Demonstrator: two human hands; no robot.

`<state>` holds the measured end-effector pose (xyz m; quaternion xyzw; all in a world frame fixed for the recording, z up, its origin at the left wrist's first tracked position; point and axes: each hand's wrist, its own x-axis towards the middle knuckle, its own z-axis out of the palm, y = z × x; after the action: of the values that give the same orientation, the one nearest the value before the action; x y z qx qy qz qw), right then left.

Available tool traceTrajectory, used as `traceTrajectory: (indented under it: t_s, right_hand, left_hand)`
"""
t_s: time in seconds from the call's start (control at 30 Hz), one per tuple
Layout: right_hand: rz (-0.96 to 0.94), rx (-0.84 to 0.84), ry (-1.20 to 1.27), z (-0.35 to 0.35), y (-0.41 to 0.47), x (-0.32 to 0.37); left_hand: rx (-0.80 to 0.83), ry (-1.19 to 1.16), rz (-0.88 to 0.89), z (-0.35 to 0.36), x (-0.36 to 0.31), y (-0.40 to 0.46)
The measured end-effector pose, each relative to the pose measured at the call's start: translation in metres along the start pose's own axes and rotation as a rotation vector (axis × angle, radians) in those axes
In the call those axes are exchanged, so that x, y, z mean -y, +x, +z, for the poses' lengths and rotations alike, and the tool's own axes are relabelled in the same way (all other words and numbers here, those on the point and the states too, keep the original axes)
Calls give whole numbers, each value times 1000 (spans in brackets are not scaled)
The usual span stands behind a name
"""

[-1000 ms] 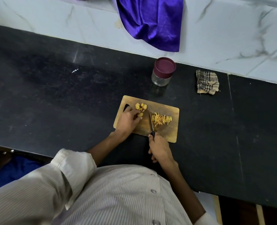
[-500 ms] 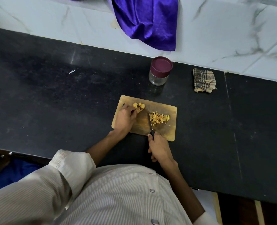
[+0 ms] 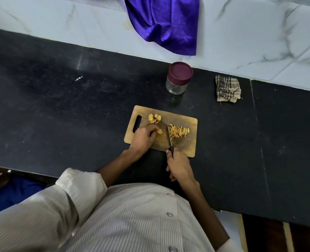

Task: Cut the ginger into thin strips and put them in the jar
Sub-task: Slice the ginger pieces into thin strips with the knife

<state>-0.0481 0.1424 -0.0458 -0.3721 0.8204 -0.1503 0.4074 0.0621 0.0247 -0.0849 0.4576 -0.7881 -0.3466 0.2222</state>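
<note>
A wooden cutting board (image 3: pixel 185 146) lies on the black counter. On its far left sits a small heap of ginger slices (image 3: pixel 154 118). A pile of thin ginger strips (image 3: pixel 179 132) lies on its right half. My left hand (image 3: pixel 144 138) pinches a ginger slice (image 3: pixel 159 131) down on the board. My right hand (image 3: pixel 178 165) grips the black handle of a knife (image 3: pixel 169 138), whose blade points away from me between the slice and the strips. A glass jar (image 3: pixel 177 86) with a maroon lid stands closed behind the board.
A folded checked cloth (image 3: pixel 227 89) lies at the back right of the counter. A purple cloth (image 3: pixel 166 24) hangs over the white marble wall behind the jar. The counter's near edge runs just below my arms.
My left hand has drawn one slice from the heap toward the knife. The knife and right hand have stayed in place.
</note>
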Motion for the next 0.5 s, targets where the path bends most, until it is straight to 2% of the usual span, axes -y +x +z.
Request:
traceTrajectory:
  t_s: [0.2, 0.5]
  right_hand:
    - [-28, -31, -52, 4, 5, -4]
    - [-71, -48, -66, 10, 11, -5]
  left_hand:
    - [-18, 9, -63, 4, 3, 2]
    - [41, 170, -125, 9, -6, 5]
